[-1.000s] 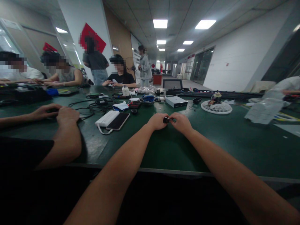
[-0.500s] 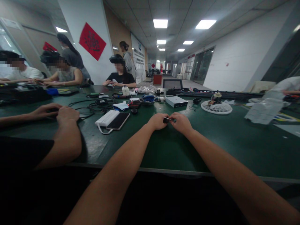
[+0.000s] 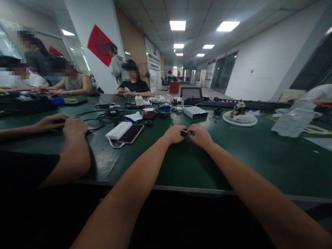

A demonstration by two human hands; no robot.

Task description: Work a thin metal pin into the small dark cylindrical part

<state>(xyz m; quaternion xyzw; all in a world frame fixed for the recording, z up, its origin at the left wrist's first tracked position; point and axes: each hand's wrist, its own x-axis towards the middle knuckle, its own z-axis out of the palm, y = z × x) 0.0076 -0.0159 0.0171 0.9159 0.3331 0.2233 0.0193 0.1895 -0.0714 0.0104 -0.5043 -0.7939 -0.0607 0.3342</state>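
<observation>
Both my hands meet over the green table [image 3: 197, 166], in the middle of the view. Between them is a small black piece with thin metal parts [image 3: 184, 132], which looks like a binder clip. My left hand [image 3: 175, 134] pinches its black body from the left, fingers bent around it. From the right, the fingertips of my right hand [image 3: 201, 135] close on the thin metal side. The fingers hide much of the clip.
To the left lie a phone [image 3: 131, 134], a white pouch with a strap [image 3: 118, 130], a mouse [image 3: 148, 122] and black cables [image 3: 103, 119]. Beyond my hands stand a grey drive box [image 3: 195, 112] and a white fan grille [image 3: 240, 119]. A co-worker's arm [image 3: 75, 148] rests at left.
My hands and the clip stay almost in place. In the background, two standing people have moved to the left.
</observation>
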